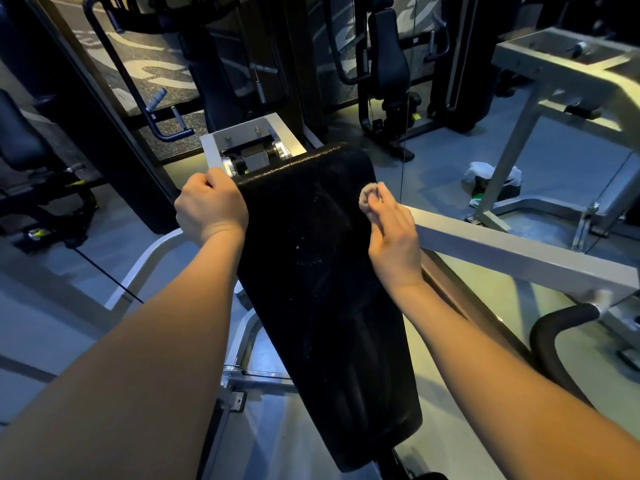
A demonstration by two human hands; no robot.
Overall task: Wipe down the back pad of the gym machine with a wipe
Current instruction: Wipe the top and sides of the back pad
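The long black back pad (311,271) runs down the middle of the head view, with faint streaks and pale specks on its surface. My left hand (209,206) grips the pad's upper left edge, fingers curled round it. My right hand (391,233) holds a small bunched grey wipe (367,198) in its fingertips and presses it on the pad near the upper right edge.
A silver frame bar (519,251) runs off to the right just beside my right hand. A metal bracket (249,147) sits above the pad's top. A thin cable (403,133) hangs behind. A white rag and a dark bag (495,181) lie on the floor. Other machines stand behind.
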